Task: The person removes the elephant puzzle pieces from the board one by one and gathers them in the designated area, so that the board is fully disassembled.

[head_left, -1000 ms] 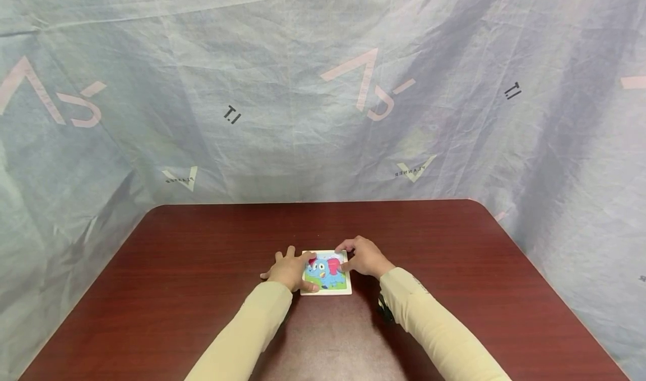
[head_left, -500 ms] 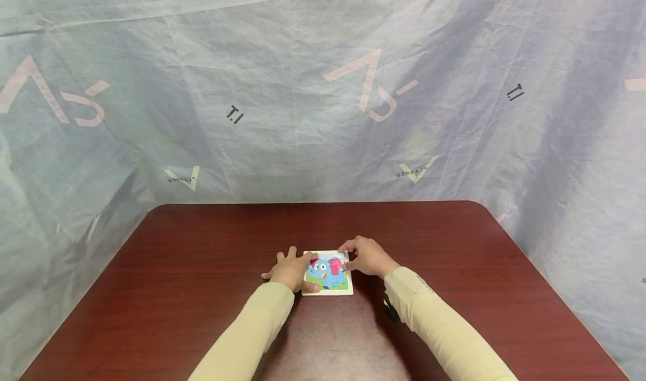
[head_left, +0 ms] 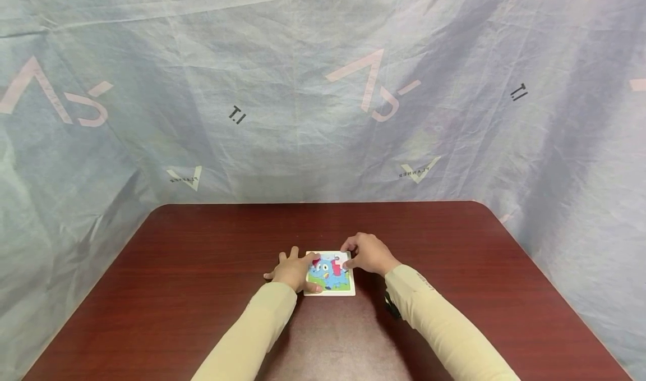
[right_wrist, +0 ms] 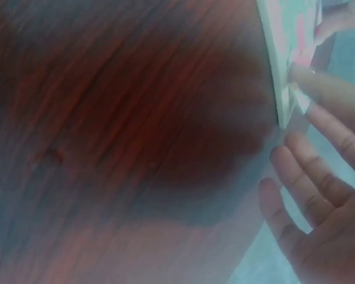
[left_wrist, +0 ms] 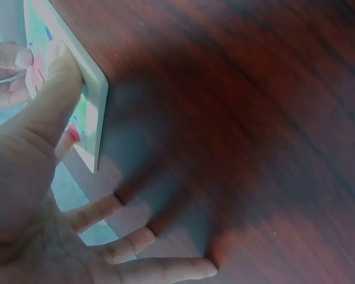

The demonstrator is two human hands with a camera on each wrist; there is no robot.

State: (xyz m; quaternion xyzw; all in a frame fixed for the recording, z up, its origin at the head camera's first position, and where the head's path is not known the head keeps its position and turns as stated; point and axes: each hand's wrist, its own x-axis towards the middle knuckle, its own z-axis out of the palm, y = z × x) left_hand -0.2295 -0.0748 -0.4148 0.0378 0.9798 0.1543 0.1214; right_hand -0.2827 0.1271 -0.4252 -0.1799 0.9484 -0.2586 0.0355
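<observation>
A small square jigsaw puzzle [head_left: 330, 283] with a blue elephant picture and a white border lies on the table between the hands. My left hand [head_left: 291, 272] rests spread at its left side, thumb and index finger on the puzzle, the other fingers reaching to the tabletop. At the upper right corner my right hand [head_left: 372, 254] pinches a puzzle piece [right_wrist: 300, 99] between thumb and index finger, tilted up from the board. A pale, piece-shaped patch shows beside those fingertips, and part of the elephant's pink ear is gone from view. The piece's face is mostly hidden by the fingers.
The dark red wood-grain table [head_left: 202, 241] has rounded far corners. Behind it and along both sides hangs a grey printed cloth [head_left: 298, 117]. A dark band [head_left: 391, 307] shows under the right sleeve.
My right fingers have lifted the corner piece, uncovering a pale patch where pink ear and sky showed. My left hand keeps its place on the puzzle. The head view has shifted slightly.
</observation>
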